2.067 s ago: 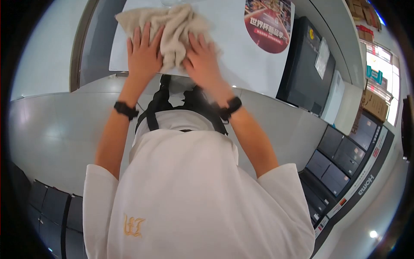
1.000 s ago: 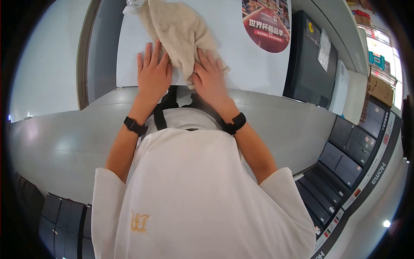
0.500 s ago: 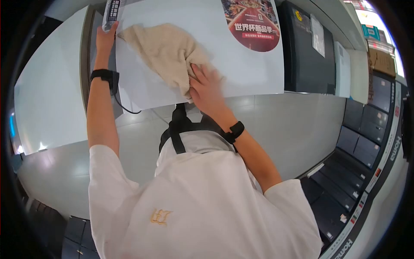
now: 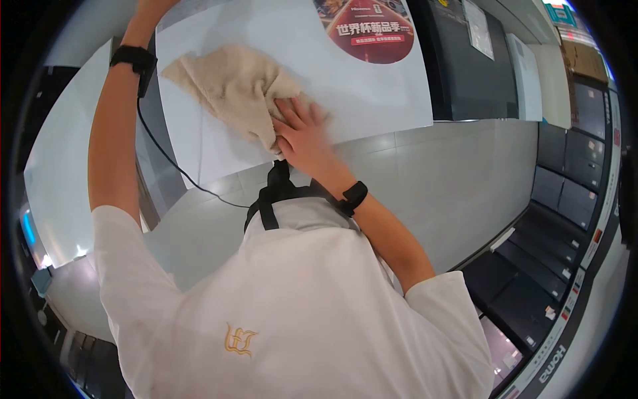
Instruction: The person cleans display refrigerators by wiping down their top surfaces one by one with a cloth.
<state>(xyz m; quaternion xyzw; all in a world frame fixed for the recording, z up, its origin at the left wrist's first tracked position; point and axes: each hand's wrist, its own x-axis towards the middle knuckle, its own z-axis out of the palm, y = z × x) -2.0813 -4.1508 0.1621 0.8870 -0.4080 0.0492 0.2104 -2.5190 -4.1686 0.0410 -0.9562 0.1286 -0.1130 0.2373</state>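
Observation:
A beige cloth (image 4: 232, 86) lies crumpled on the white surface (image 4: 372, 100). My right hand (image 4: 302, 136) rests on the cloth's right end, fingers spread and slightly blurred. At the top left edge of the view is my left hand (image 4: 154, 8), stretched far forward, with its fingers cut off by the frame. Whatever it touches or holds is out of sight. A black cable (image 4: 163, 156) runs from the band on my left wrist toward my waist.
A round-edged red poster (image 4: 372, 33) lies on the surface's far right. Beyond its right edge stands a dark appliance (image 4: 475, 73). A white panel (image 4: 66, 159) is at the left, and dark boxes (image 4: 538, 259) line the right side.
My left hand has left the cloth, reached to a clear bottle at the upper left and moved farther forward, out of view with it. My right hand stays on the cloth.

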